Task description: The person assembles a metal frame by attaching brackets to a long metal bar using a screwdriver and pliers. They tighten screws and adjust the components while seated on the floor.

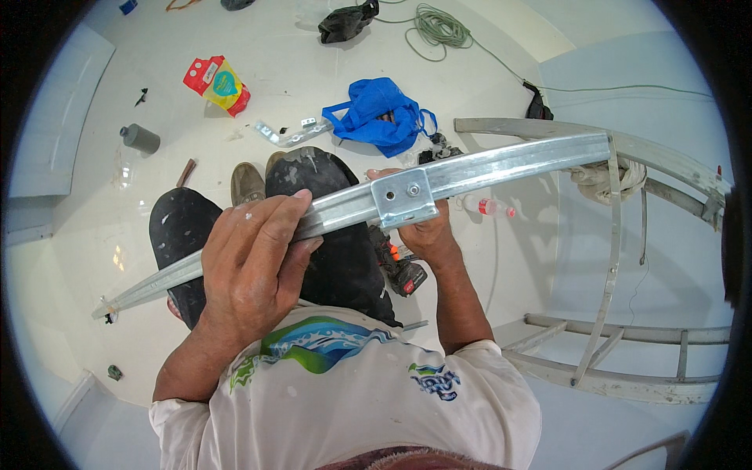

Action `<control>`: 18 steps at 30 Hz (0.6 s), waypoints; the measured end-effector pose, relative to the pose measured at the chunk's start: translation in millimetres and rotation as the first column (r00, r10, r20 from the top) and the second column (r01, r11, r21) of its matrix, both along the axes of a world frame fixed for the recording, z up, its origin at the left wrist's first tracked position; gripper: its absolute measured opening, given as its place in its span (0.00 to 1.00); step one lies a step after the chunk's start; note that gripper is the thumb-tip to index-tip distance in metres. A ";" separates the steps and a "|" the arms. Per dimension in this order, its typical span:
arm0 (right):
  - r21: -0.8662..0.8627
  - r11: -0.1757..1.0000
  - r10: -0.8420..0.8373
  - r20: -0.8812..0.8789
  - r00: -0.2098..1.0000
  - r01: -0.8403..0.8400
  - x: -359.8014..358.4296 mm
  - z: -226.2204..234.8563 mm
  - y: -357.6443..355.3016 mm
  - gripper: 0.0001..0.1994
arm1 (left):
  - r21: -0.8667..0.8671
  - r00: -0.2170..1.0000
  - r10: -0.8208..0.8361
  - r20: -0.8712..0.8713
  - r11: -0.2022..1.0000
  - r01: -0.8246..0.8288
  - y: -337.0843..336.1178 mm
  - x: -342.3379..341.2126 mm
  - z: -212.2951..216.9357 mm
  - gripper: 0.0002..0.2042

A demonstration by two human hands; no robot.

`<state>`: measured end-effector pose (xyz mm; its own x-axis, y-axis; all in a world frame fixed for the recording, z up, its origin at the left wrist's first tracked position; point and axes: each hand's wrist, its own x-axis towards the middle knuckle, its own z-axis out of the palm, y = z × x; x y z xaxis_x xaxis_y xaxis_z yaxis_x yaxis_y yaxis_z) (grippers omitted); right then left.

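Observed from above; landmark is the long galvanised steel channel (470, 168), which runs across the frame from lower left to upper right.

Beneath the channel's right end: a paint-spattered metal stepladder (627, 337); that end appears to rest on the ladder's top, beside a bundle of rope. Exact contact cannot be told.

Beyond the channel, on the white floor (78, 266): a blue plastic bag (376, 113), a coil of green cable (439, 27), a red and yellow packet (218, 82).

Under the channel's middle, by the person's dark trousers: a red and black cordless drill (403, 270).

On the channel's middle: a flat galvanised bracket plate (405, 197) carrying a bolt head.

Grip: the left hand (254, 262) wraps fully over the channel left of the plate, fingers curled tight on it. The right hand (423, 231) supports the channel from below, directly under the plate; its fingers are mostly hidden, so the closure there cannot be told.

Risk, judged: the left half of the channel overhangs unsupported. If either hand slackens, the long lever could tip the channel off the ladder. Raw sheet edges could cut bare palms.
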<state>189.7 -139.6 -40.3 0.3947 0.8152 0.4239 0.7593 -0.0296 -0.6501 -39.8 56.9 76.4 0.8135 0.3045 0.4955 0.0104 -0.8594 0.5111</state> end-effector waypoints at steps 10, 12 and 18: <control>-0.003 1.000 -0.007 -0.058 0.998 0.007 -2.5 1.4 0.6 0.15 | 0.004 1.000 -0.002 -0.003 1.000 0.002 0.0 -0.3 -1.7 0.25; -0.007 0.999 -0.032 -0.099 0.995 0.032 -4.9 2.8 2.5 0.15 | -0.002 1.000 -0.001 -0.001 1.000 0.001 0.2 -0.3 -1.6 0.25; 0.012 1.000 -0.007 -0.063 0.998 0.008 -2.9 2.2 1.9 0.15 | -0.003 1.000 -0.003 0.009 1.000 0.003 0.6 0.3 -1.6 0.25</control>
